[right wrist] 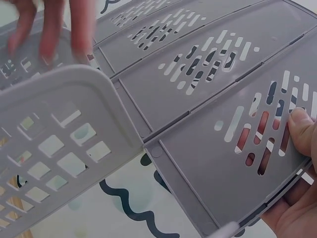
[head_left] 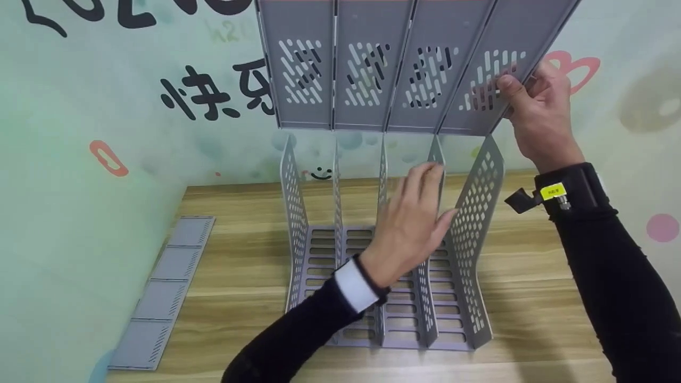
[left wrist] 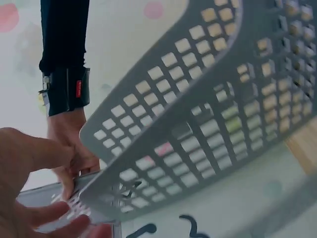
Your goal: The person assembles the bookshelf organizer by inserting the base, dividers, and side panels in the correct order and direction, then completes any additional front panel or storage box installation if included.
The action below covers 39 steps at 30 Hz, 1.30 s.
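My right hand (head_left: 548, 117) grips a wide grey plastic panel (head_left: 372, 119) by its right edge, thumb on the front face and fingers behind. The panel has several sections with slanted slot cutouts. It is held up behind a grey file rack, its lower edge close to the tops of the dividers. In the right wrist view, a corner of the rounded end divider (right wrist: 74, 99) meets the panel's edge. My left hand (head_left: 407, 223) reaches over the rack, fingers extended and slightly blurred, fingertips right at an upright divider (head_left: 437, 151). The left wrist view shows its fingers spread beside the perforated dividers (left wrist: 163, 139).
The rack's slotted base (head_left: 404, 348) rests on a wood-grain table (head_left: 239, 298). Another narrow grey panel (head_left: 170, 290) in joined sections lies at the left, near the wall. A pale green wall (head_left: 133, 96) with painted lettering stands behind and along the left side.
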Available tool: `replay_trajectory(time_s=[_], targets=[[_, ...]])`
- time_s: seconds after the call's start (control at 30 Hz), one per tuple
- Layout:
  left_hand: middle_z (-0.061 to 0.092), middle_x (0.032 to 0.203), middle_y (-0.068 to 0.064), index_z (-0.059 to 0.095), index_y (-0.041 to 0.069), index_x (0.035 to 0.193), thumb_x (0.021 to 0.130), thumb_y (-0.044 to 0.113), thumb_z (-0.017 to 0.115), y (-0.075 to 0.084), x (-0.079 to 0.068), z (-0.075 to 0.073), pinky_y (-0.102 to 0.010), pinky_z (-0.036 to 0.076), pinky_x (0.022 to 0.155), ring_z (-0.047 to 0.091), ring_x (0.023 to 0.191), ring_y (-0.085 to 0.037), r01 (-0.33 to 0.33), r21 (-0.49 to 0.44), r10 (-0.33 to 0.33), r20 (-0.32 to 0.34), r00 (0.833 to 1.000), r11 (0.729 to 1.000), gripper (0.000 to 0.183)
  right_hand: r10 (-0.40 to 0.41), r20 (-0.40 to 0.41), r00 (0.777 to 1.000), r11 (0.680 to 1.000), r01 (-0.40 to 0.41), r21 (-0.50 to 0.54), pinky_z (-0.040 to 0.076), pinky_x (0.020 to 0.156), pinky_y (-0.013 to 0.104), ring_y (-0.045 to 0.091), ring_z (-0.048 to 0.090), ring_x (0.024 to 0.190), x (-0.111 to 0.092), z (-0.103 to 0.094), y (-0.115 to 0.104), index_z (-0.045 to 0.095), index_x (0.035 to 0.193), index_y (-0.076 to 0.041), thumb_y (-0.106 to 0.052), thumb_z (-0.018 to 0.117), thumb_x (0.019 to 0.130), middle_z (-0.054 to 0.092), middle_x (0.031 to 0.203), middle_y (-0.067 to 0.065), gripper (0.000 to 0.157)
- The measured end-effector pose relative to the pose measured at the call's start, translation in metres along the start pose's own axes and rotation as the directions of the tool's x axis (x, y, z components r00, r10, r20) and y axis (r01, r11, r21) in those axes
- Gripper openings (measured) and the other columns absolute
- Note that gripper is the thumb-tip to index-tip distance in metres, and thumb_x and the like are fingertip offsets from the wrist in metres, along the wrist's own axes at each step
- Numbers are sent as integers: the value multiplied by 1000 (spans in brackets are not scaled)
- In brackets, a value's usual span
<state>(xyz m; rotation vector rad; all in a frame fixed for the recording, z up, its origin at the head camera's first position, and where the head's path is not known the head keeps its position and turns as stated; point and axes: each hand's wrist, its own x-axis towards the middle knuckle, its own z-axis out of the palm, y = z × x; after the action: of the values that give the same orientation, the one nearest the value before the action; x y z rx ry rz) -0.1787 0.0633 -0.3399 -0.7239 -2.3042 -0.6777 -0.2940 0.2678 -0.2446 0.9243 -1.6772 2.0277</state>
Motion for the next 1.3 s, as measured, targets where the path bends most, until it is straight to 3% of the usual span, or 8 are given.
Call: replay_trajectory(time_s=[0.13,0.27,0.33,0.53,0.77,1.13,1.3], targets=[[36,154,-24,18,-4,158,100,23,65,4,11,15,-16,53,61,66,95,-22,107,-42,-102,107,989,993,79,-12,-2,1000,1000,12,-2,45,103,56,43,59,115,0,1,1,61,126,10,8,59,98,58,126,35,28],[25,160,-27,5,-7,158,102,6,55,4,14,21,-8,40,45,57,60,-10,123,-92,-109,141,984,988,76,-33,0,999,999,33,-7,46,103,55,44,60,115,1,2,2,61,125,11,8,60,98,58,125,37,27],[22,161,-27,3,-7,158,102,3,51,3,12,22,-7,36,42,52,54,-8,118,-105,-103,142,984,987,75,-45,6,999,999,45,-9,46,102,56,44,60,114,1,2,2,61,125,11,8,60,98,58,125,37,28],[19,163,-25,1,-5,159,102,1,50,1,8,24,-5,35,43,50,54,-7,107,-131,-91,123,988,986,75,-22,-9,1000,1000,22,-4,45,103,56,43,60,115,0,4,1,61,124,11,8,61,97,59,124,36,27],[22,162,-24,1,-6,159,103,3,49,0,7,26,-5,35,42,50,53,-6,86,-80,-78,104,992,993,74,93,-55,994,995,-91,36,40,107,53,38,58,123,-3,4,-1,60,131,7,6,63,97,60,131,28,34],[14,165,-23,-3,-6,158,103,3,50,0,7,24,-5,33,41,45,50,-3,61,-96,-48,125,991,994,77,49,13,999,998,-49,-41,46,103,52,40,60,118,-7,0,4,62,129,7,7,61,97,60,128,32,32],[15,164,-23,-3,-6,158,103,4,50,-1,8,22,-6,33,41,45,50,-3,46,-86,-34,128,991,995,77,100,-18,995,995,-100,8,42,107,51,38,59,120,-7,-1,4,61,130,7,6,62,97,61,129,28,33]])
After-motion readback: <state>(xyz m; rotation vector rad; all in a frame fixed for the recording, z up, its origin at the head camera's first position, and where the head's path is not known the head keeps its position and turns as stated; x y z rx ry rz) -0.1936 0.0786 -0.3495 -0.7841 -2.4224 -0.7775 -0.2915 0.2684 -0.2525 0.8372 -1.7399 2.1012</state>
